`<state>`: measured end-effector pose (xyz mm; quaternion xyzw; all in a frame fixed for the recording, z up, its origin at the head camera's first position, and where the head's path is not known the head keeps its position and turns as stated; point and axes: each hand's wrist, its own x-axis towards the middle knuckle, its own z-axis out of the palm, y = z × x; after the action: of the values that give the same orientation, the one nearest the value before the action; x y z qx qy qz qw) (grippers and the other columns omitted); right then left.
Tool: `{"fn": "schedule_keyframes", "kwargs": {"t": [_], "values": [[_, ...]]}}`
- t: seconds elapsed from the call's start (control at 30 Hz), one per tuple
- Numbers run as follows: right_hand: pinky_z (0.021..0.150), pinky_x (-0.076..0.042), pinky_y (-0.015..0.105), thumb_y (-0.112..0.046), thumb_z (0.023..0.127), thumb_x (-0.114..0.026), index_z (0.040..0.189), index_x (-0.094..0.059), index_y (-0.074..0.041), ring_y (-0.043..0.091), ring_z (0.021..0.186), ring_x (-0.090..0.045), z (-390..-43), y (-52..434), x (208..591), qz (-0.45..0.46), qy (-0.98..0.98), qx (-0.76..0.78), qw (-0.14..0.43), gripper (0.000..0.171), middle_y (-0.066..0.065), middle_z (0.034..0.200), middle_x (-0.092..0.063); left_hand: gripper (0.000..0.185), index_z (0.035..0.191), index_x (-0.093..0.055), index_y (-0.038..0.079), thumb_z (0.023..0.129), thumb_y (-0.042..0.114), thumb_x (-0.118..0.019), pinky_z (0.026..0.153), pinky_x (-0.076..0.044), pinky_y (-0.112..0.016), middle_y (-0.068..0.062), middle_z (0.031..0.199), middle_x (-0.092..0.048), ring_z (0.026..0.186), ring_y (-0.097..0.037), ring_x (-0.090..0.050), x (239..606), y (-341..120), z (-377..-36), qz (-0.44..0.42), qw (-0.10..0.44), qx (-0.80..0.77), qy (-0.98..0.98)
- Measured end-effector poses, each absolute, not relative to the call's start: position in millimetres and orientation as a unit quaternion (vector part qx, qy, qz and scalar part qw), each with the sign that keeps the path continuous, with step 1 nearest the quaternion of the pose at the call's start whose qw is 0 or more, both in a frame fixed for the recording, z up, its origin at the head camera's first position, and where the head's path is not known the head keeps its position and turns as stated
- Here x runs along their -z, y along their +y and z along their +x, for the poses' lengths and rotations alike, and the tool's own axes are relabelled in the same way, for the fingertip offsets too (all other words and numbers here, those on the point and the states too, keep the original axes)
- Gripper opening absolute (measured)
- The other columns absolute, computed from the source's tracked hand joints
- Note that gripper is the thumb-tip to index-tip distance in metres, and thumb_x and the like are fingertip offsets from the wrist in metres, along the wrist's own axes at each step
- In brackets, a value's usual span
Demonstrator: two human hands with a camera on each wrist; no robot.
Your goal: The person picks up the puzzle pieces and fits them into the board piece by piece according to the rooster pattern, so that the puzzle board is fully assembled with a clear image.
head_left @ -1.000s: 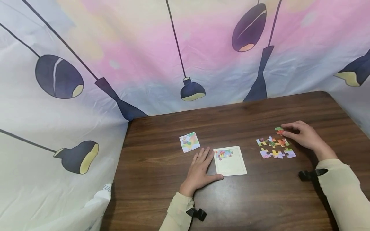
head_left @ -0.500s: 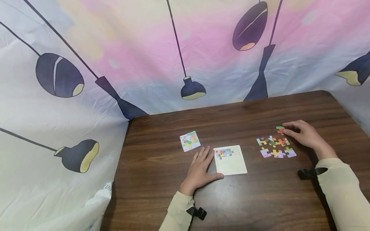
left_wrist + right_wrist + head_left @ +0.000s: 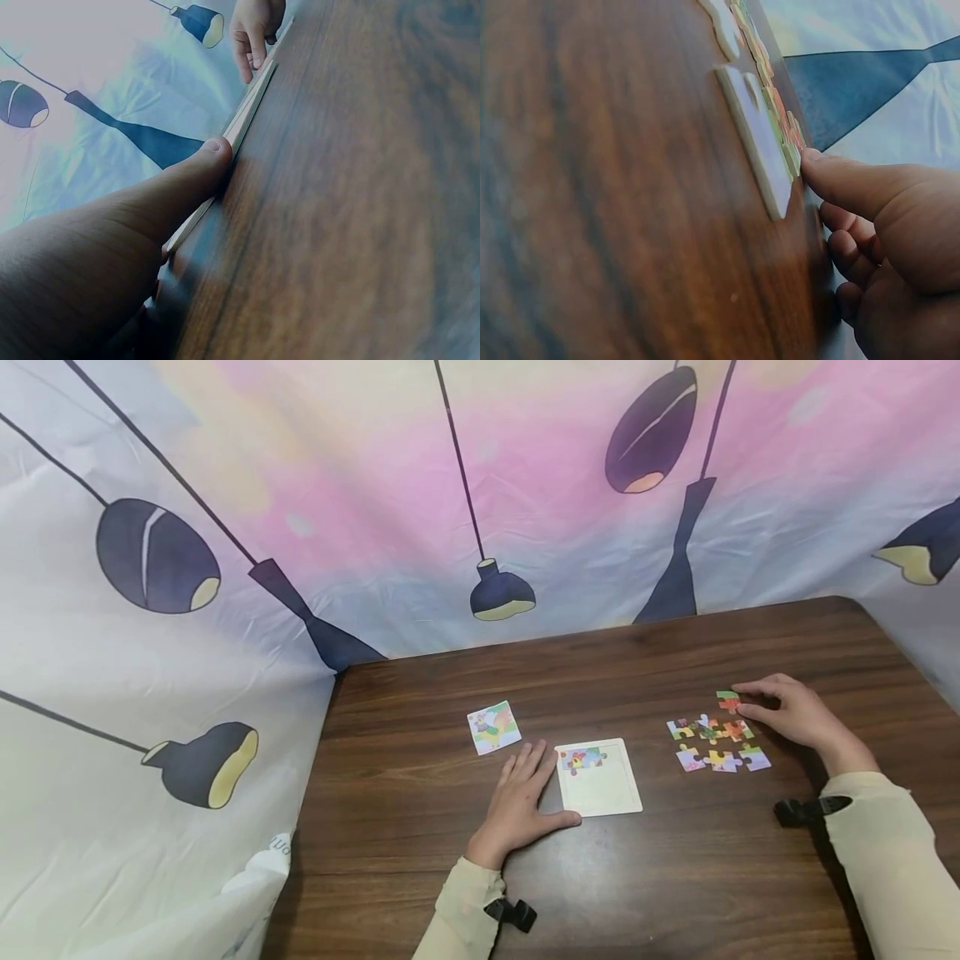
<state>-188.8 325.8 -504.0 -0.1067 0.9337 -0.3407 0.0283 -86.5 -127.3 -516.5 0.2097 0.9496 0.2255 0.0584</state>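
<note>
My left hand [image 3: 516, 802] lies on the table with its fingers spread along the left side of a square white puzzle board [image 3: 603, 793]. Its thumb touches the board's lower left corner. A few joined colourful jigsaw pieces [image 3: 582, 759] sit in the board's upper left. Over at the right, my right hand [image 3: 795, 714] holds a green-and-red jigsaw piece [image 3: 727, 701] at its right side between thumb and index finger. The piece is flat on the table. Just in front of it, several loose jigsaw pieces [image 3: 722, 761] lie in two rows.
A small square picture card [image 3: 493, 727] lies left of the board, beyond my left fingertips. The dark wooden table [image 3: 420, 827] meets a fabric backdrop [image 3: 360, 527] printed with lamps along its far and left sides.
Almost nothing moves. The view shifts slightly; both hands keep their places, with the right fingers staying at the green-and-red jigsaw piece.
</note>
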Motion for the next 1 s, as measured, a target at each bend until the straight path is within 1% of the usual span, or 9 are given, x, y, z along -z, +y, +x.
{"fn": "schedule_keyframes", "kwargs": {"t": [0.17,0.4,0.67,0.8,1.0], "values": [[0.086,-0.045,0.069,-0.014,0.105,-0.069,0.135,-0.064,0.011,0.05,0.109,-0.055,-188.6,323.3,501.7,-0.118,0.933,0.339,0.008,0.04,0.03,0.119,-0.056,0.104,0.168,-0.03,0.015,0.088,0.064,-0.077,0.131,-0.011,-0.047,-0.006,0.175,-0.021,0.163,-0.024,-0.009,515.3,-127.5,-86.8,0.21,0.058,-0.23,0.949],[0.09,-0.038,0.07,-0.014,0.105,-0.067,0.133,-0.063,0.011,0.051,0.112,-0.047,-187.7,322.1,503.2,-0.119,0.936,0.332,-0.008,0.037,0.032,0.119,-0.055,0.104,0.167,-0.032,0.014,0.088,0.063,-0.078,0.13,-0.014,-0.05,-0.009,0.174,-0.024,0.163,-0.027,-0.012,514.0,-128.6,-86.1,0.218,0.046,-0.232,0.947],[0.085,-0.04,0.063,-0.016,0.107,-0.066,0.133,-0.063,0.01,0.045,0.108,-0.047,-187.1,322.1,506.5,-0.116,0.931,0.347,-0.006,0.037,0.029,0.118,-0.056,0.104,0.167,-0.032,0.014,0.088,0.063,-0.077,0.13,-0.015,-0.051,-0.009,0.174,-0.024,0.163,-0.028,-0.013,514.2,-129.1,-86.3,0.219,0.045,-0.229,0.947],[0.083,-0.041,0.055,-0.016,0.106,-0.067,0.132,-0.064,0.01,0.039,0.105,-0.049,-186.4,321.0,507.1,-0.113,0.93,0.35,-0.012,0.036,0.027,0.117,-0.058,0.104,0.167,-0.032,0.014,0.088,0.063,-0.078,0.13,-0.015,-0.051,-0.008,0.174,-0.024,0.163,-0.028,-0.013,514.3,-128.8,-86.0,0.218,0.049,-0.229,0.947],[0.078,-0.041,0.033,-0.015,0.105,-0.068,0.13,-0.066,0.008,0.021,0.097,-0.05,-181.9,318.7,507.2,-0.113,0.927,0.356,-0.028,0.034,0.022,0.113,-0.06,0.103,0.167,-0.033,0.014,0.088,0.063,-0.078,0.13,-0.014,-0.05,-0.008,0.174,-0.024,0.163,-0.027,-0.013,514.6,-128.3,-85.0,0.215,0.053,-0.232,0.947]]}}
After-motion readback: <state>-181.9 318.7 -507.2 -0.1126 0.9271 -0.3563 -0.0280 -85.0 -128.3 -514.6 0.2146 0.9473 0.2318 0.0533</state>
